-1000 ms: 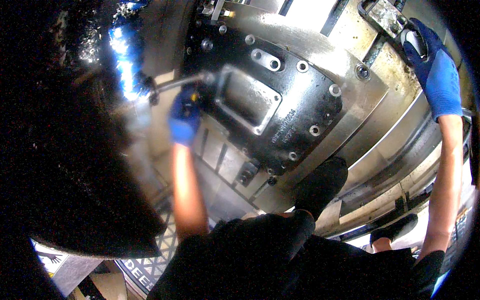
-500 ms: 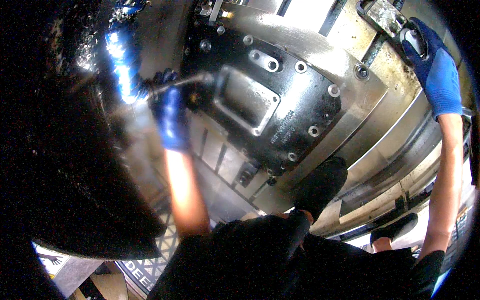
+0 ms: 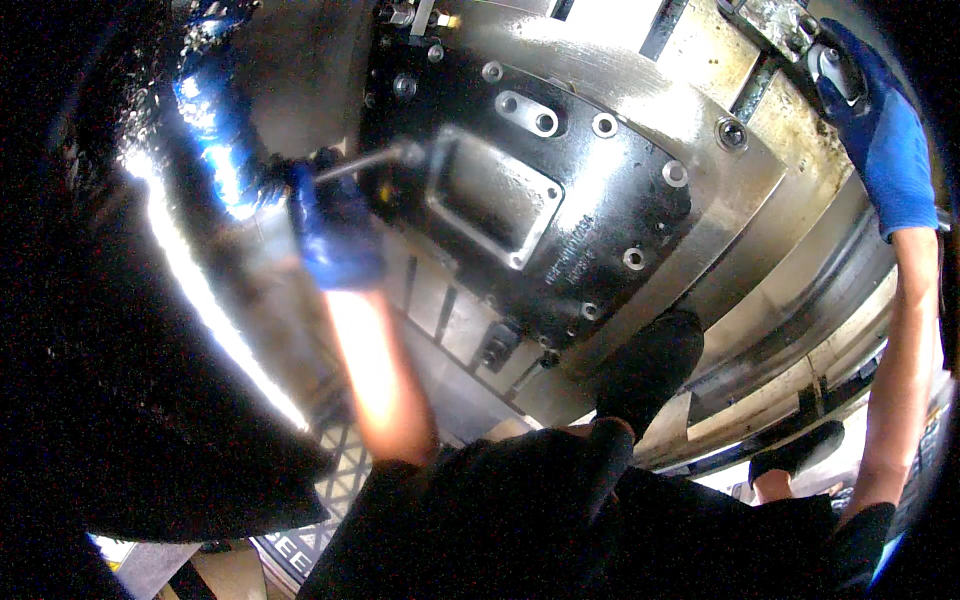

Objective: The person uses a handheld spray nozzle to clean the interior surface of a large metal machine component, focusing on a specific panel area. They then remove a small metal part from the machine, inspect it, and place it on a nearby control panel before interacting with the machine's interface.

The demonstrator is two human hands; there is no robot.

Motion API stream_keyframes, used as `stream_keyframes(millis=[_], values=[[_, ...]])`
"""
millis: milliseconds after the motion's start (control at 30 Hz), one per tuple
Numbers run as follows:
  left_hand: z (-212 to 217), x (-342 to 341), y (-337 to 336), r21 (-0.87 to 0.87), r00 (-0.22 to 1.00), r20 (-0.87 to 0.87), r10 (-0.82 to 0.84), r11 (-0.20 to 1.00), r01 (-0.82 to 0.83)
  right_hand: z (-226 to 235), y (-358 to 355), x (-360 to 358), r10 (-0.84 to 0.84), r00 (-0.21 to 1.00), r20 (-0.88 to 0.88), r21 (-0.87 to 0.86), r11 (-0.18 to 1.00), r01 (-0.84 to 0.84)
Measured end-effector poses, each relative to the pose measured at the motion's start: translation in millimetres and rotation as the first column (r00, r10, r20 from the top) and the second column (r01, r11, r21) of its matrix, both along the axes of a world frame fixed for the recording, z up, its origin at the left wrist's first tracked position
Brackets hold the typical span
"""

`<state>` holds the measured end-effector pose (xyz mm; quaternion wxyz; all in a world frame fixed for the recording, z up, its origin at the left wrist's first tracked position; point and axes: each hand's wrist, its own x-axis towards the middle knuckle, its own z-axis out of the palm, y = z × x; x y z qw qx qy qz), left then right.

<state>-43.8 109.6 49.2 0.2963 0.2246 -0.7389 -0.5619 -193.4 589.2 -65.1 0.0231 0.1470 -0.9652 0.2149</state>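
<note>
My left hand (image 3: pixel 338 232), in a blue glove and blurred, is closed round a thin shiny metal rod (image 3: pixel 360 163) with a thicker rounded end. The rod's end lies over the left edge of a black metal plate (image 3: pixel 610 190), which has a rectangular recess, bolt holes and a small oblong insert (image 3: pixel 527 114). What the rod's tip touches is too blurred to tell. At the upper right, my right hand (image 3: pixel 880 140), gloved in blue, curls round the end of a worn metal clamp bar (image 3: pixel 775 32). A rounded metal end (image 3: pixel 835 72) shows between thumb and fingers.
The plate sits on a round steel machine bed with slots and a socket-head bolt (image 3: pixel 731 133). A large dark curved housing (image 3: pixel 190 400) fills the left. My dark shoe (image 3: pixel 655 360) stands on the bed's near side. A small clamp block (image 3: pixel 497 347) lies below the plate.
My left hand has shifted slightly left and down, still on the rod. My right hand stays at the clamp bar. The view has moved a little, and the housing's edge now shines brightly.
</note>
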Motion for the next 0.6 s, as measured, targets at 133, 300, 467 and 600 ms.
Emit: stream_keyframes(millis=[133,300,467,600], values=[[-2,-4,-11,0.372,0.993,-0.023,-0.115,0.921,0.116,-4,8,4,-0.005,0.999,0.035,-0.039,0.999,0.006],[3,1,-28,0.487,0.955,-0.11,-0.276,0.823,0.294,-1,7,2,0.052,0.998,-0.025,-0.027,0.998,-0.052],[7,1,-42,0.438,0.949,-0.03,-0.313,0.85,0.294,-11,12,-8,0.091,0.996,-0.008,-0.013,0.996,-0.091],[6,4,-46,0.427,0.948,-0.056,-0.313,0.851,0.306,-4,2,-1,0.045,0.999,0.007,0.002,0.999,-0.045]])
